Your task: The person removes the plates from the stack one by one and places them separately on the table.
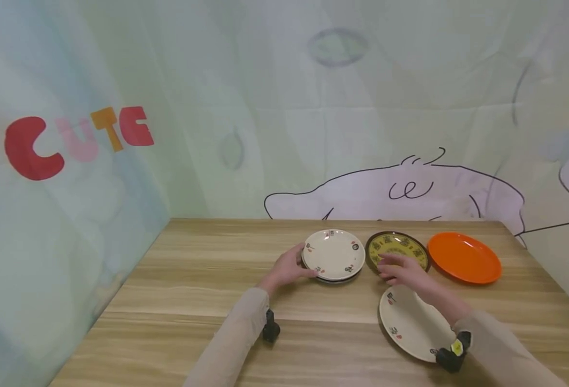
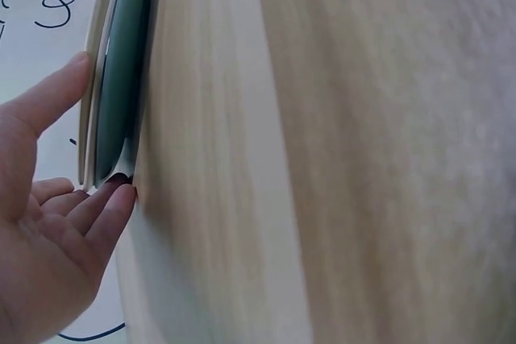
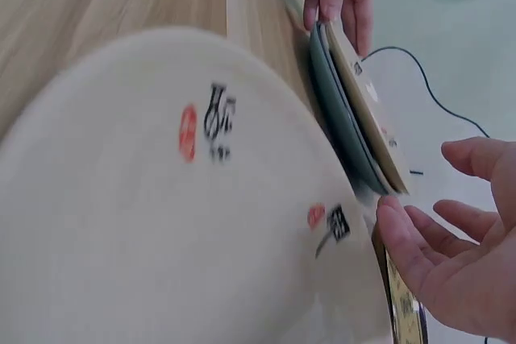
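My left hand [image 1: 289,269] grips the left rim of a small plate stack, its thumb on the edge. On top is a cream plate [image 1: 333,253] with small black and red prints; a teal plate [image 2: 122,78] shows under it in the left wrist view. My right hand [image 1: 405,273] hovers with loosely spread fingers over the near part of a yellow-green patterned plate [image 1: 395,242], holding nothing. Below the right forearm lies a larger cream plate [image 1: 410,322] with similar prints, partly hidden by that arm.
An orange plate [image 1: 464,258] lies at the back right, beside the yellow-green one. The plates are on a wood-grain table [image 1: 192,285]. Behind it hangs a printed cloth backdrop [image 1: 207,107] with cartoon drawings and coloured letters.
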Available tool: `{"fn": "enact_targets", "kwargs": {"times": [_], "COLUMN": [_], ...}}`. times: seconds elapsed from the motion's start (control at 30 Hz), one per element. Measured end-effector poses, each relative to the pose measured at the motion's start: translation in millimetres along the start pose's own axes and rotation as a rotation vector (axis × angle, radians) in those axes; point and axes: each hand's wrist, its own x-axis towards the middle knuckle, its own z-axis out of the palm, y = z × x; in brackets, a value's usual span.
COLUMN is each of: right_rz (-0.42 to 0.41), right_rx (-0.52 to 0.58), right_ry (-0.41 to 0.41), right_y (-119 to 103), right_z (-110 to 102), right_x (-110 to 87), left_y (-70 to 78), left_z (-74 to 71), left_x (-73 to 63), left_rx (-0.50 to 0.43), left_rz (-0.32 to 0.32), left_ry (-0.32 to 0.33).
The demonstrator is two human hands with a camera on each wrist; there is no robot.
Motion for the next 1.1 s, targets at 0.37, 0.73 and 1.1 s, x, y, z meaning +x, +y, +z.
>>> {"fn": "enact_targets", "kwargs": {"times": [0.37,0.73,1.1], "right_rz": [0.038,0.048,0.091], "right_rx": [0.046,-0.019,-0.025], "right_ry": [0.013,0.018,0.023], "right_y": [-4,-9,-12], "right_z": [28,35,36], "right_x": [25.0,34.5,41.4], "left_y": [-1.9,-2.7,-4.7], "left_z": [-1.4,-2.6,-2.8], "left_x": [-1.2,0.5,3.8], "left_rx": [-0.035,-0.012,-0.011], "left_rz": [-0.007,-0.015,-0.022], "left_ry": [-0.005,-0.005,-0.006]}}
